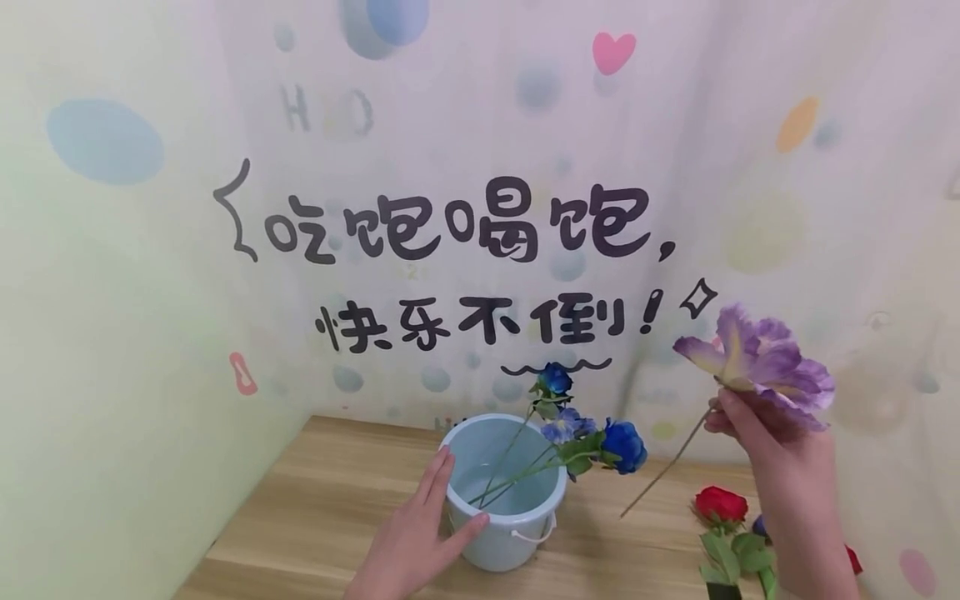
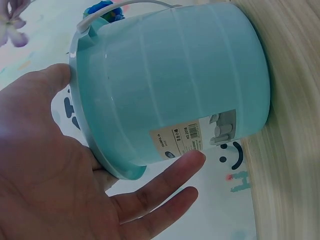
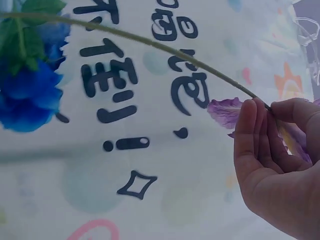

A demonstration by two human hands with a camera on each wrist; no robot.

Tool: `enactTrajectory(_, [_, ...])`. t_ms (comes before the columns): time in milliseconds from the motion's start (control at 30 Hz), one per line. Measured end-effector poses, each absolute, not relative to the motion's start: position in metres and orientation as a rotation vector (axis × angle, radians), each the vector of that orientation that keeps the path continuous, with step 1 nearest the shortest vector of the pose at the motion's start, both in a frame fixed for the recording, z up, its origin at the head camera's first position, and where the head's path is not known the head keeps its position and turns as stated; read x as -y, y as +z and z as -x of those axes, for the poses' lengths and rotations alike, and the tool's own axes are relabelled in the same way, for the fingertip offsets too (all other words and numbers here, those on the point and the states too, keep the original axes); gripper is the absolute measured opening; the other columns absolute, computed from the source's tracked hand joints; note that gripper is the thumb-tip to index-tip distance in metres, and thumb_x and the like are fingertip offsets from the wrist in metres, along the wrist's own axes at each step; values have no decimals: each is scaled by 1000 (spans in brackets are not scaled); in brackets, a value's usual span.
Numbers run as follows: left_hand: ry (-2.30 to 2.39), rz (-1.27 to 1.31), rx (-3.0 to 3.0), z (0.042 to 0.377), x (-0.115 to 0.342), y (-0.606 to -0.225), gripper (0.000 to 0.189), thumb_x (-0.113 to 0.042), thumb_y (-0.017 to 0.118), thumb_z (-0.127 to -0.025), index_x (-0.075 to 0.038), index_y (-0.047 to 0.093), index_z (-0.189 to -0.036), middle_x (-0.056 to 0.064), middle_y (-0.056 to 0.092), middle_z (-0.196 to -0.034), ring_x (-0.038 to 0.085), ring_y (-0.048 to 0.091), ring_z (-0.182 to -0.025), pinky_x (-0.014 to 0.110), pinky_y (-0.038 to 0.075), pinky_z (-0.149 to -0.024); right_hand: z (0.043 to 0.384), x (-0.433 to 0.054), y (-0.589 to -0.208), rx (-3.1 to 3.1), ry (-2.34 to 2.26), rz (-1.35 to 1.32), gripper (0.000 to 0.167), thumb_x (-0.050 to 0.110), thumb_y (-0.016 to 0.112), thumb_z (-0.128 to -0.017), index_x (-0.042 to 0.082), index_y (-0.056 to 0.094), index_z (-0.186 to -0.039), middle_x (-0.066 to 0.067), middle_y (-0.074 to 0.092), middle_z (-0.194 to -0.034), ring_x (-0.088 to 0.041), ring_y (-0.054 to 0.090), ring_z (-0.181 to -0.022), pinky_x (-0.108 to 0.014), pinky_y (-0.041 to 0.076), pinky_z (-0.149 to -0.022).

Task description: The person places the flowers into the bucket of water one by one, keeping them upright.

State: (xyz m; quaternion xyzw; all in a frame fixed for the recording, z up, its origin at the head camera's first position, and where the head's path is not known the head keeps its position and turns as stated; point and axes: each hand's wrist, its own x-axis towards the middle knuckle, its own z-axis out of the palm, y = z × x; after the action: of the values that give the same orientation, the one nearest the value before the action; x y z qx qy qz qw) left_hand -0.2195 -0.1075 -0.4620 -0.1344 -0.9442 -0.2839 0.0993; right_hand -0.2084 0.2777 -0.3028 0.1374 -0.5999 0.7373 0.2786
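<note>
purple flower [image 1: 757, 362]: was up in the air to the right of the bucket [image 1: 495, 552] and apart from it, bloom uppermost, its stem [image 1: 667, 463] slanting down toward the left.
right hand [image 1: 783, 454]: thumb and fingertips pinched the stem just beneath the bloom.
left hand [image 1: 416, 529]: fingers were spread wide against the bucket's side and rim, with the thumb on the near edge.
bloom: looked light, soft and fabric-like, its petals likely to crease if squeezed.
stem: seemed thin and springy, perhaps a covered wire; it bowed slightly in the right wrist view, so the free end might have wavered.
best hold: the stem rather than the petals; a lower pinch would probably have steadied the tip better.
bucket: stood upright on the table [image 1: 300, 500]; it looked like smooth plastic, light enough to tip or slide, so the rim was a sensible place to brace.
in the way: the upper blue rose [image 1: 555, 379], the lower blue rose [image 1: 624, 447] and a pale blue flower [image 1: 564, 427] leaned out over the rim toward the purple flower.
red rose [image 1: 720, 505]: lay beside the right forearm, which partly hid other blooms.
backdrop [image 1: 450, 125]: a printed sheet with black lettering hung behind the table.
</note>
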Motion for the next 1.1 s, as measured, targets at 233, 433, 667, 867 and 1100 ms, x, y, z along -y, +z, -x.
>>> enactTrajectory(233, [-856,397,2806,216,109,-467,100,-80,49,-96,-18,24,-170,1,19,-177,42,68,-115,62,61,-80,211,-250,-285,1444,2059,-471,36,-16,64,-96,-13,56,-132,-17,73,-97,-24,73,-74,-32,64,-77])
enactTrajectory(433, [-880,395,2814,217,110,-469,101,-80,50,-95,-17,23,-170,1,18,-177,44,66,-119,65,60,-81,218,-230,-291,1514,2046,-403,27,-7,68,-99,-9,60,-125,-17,74,-98,-25,74,-78,-32,64,-82])
enactTrajectory(667, [-852,405,2810,218,110,-469,101,-80,50,-96,-17,24,-169,2,19,-177,42,68,-113,61,62,-76,232,-208,-311,1644,1999,-328,24,1,70,-101,-8,62,-122,-16,74,-99,-23,75,-81,-32,63,-85])
enactTrajectory(867, [-849,406,2809,219,110,-468,101,-80,50,-96,-17,24,-170,1,19,-177,41,69,-112,60,62,-75,242,-190,-329,1704,2020,-365,22,2,70,-101,-9,63,-120,-13,74,-97,-23,75,-83,-33,63,-85])
enactTrajectory(1100, [-840,409,2812,223,109,-464,103,-84,45,-95,-17,24,-170,0,19,-177,38,67,-116,58,62,-78,251,-171,-352,1803,1992,-375,20,0,69,-101,-9,63,-118,-8,72,-97,-19,73,-83,-32,64,-83])
